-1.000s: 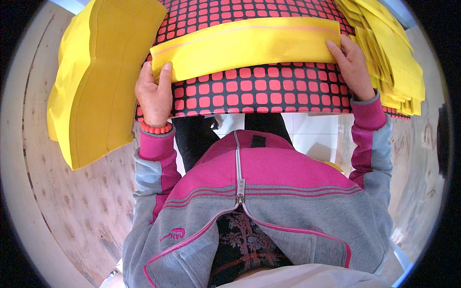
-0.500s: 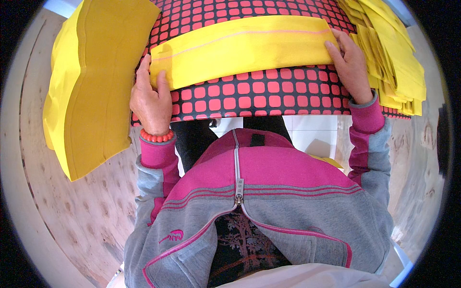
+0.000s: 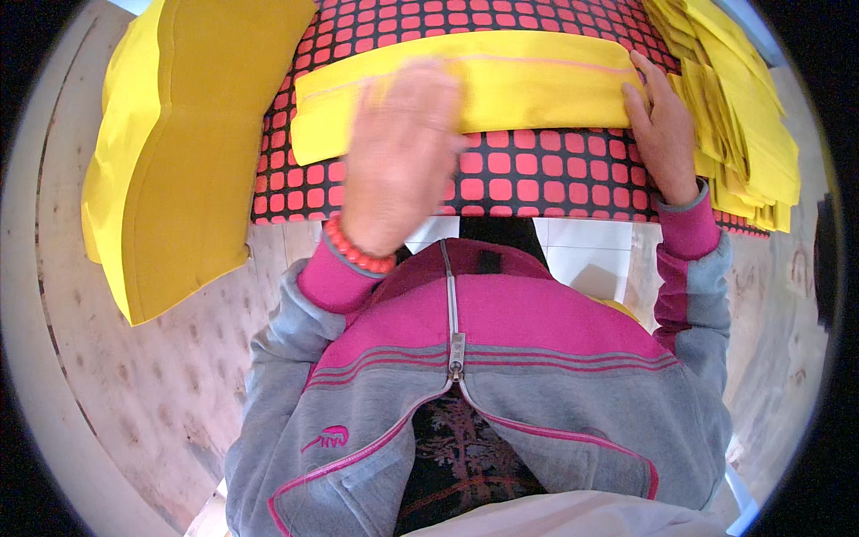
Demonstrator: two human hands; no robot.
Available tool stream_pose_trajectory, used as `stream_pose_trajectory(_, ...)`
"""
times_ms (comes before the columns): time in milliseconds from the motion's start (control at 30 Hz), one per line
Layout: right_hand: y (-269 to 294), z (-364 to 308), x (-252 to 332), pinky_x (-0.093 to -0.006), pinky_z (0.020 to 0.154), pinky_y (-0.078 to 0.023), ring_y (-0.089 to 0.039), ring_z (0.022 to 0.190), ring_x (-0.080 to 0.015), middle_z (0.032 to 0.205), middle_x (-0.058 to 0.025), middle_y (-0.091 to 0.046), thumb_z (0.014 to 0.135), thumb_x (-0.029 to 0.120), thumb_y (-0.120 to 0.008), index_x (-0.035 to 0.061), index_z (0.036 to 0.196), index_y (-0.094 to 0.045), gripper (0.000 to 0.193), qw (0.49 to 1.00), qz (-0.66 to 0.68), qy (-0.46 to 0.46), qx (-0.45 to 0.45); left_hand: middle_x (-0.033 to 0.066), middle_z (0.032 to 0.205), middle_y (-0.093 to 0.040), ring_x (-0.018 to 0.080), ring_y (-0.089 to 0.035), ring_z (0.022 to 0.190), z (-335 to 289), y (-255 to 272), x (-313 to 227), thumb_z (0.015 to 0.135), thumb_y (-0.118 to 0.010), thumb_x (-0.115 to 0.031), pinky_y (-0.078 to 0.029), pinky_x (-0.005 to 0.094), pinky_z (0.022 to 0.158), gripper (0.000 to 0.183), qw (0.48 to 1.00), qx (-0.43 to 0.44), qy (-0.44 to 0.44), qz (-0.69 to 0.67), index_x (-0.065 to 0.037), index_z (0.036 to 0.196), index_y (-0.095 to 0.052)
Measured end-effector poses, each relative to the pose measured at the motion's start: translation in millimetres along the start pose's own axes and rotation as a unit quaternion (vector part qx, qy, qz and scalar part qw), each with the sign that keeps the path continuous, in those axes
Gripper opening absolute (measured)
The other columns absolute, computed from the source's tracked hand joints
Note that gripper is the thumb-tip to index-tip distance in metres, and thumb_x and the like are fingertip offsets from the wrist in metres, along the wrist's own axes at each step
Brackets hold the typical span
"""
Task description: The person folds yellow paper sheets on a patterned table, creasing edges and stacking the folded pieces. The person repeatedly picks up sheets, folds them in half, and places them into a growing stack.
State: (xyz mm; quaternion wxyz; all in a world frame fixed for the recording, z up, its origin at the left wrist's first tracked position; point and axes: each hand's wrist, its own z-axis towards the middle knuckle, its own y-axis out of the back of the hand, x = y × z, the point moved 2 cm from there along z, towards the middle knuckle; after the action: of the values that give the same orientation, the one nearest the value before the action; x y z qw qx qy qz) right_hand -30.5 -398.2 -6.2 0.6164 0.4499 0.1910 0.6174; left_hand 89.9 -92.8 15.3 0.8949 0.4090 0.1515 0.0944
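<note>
A folded yellow cloth strip (image 3: 537, 98) with a thin pinkish line along its length lies flat across the table. My left hand (image 3: 403, 148), smeared by motion, is stretched flat over its left part, fingers pointing away from me. A red bead bracelet (image 3: 358, 251) circles that wrist. At the strip's right end, my right hand (image 3: 667, 130) grips the edge between thumb and fingers; the fingertips are partly hidden.
A red-and-black checked cover (image 3: 537, 174) lies under the strip. Larger yellow cloth (image 3: 197, 161) hangs over the table's left side. Several layered yellow pieces (image 3: 743, 125) are stacked at the right. Wooden boards (image 3: 143, 394) and white floor tiles (image 3: 586, 246) show below.
My left hand has let go of the strip's left end and moved right, onto its top. The right hand stays at the right end. The whole view has shifted slightly.
</note>
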Motion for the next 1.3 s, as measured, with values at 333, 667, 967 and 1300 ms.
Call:
stream_pose_trajectory(333,1,0,5,-0.0474,0.080,-0.052,-0.066,0.096,-0.0413,0.107,-0.0224,-0.068,0.096,0.025,-0.057,0.0079,0.135,-0.053,0.043,1.000,0.011,-0.019,0.000,0.0229,0.154,-0.036,0.0371,-0.033,0.144,42,-44,-19,0.090,-0.062,-0.047,-0.023,0.0508,0.119,0.076,0.976,0.207,-0.059,0.007,0.000,0.146,-0.042)
stream_pose_trajectory(667,7,-4,7,-0.0464,0.076,-0.053,-0.068,0.090,-0.0376,0.103,-0.0194,-0.069,0.092,0.021,-0.061,0.0056,0.133,-0.055,0.044,0.998,0.009,-0.055,-0.011,0.0228,0.155,-0.035,0.0363,-0.033,0.145,38,-49,-16,0.089,-0.064,-0.051,-0.022,0.0545,0.118,0.077,0.976,0.212,-0.043,0.017,-0.007,0.148,-0.043)
stream_pose_trajectory(967,9,-15,60,-0.0454,0.097,-0.047,-0.062,0.111,-0.0344,0.121,-0.0169,-0.064,0.083,0.023,-0.070,0.0037,0.121,-0.061,0.044,0.991,-0.076,0.099,-0.046,0.0225,0.157,-0.032,0.0376,-0.032,0.145,39,-48,-15,0.090,-0.064,-0.047,-0.020,0.0584,0.116,0.076,0.972,0.231,-0.033,0.013,-0.007,0.150,-0.041)
stream_pose_trajectory(1300,5,-41,81,-0.0434,0.084,-0.050,-0.062,0.100,-0.0337,0.113,-0.0134,-0.063,0.076,0.024,-0.077,0.0040,0.101,-0.061,0.035,0.996,0.055,0.061,0.037,0.0215,0.156,-0.034,0.0375,-0.034,0.144,42,-48,-15,0.091,-0.063,-0.045,-0.022,0.0619,0.114,0.073,0.976,0.217,-0.006,-0.004,-0.012,0.152,-0.041)
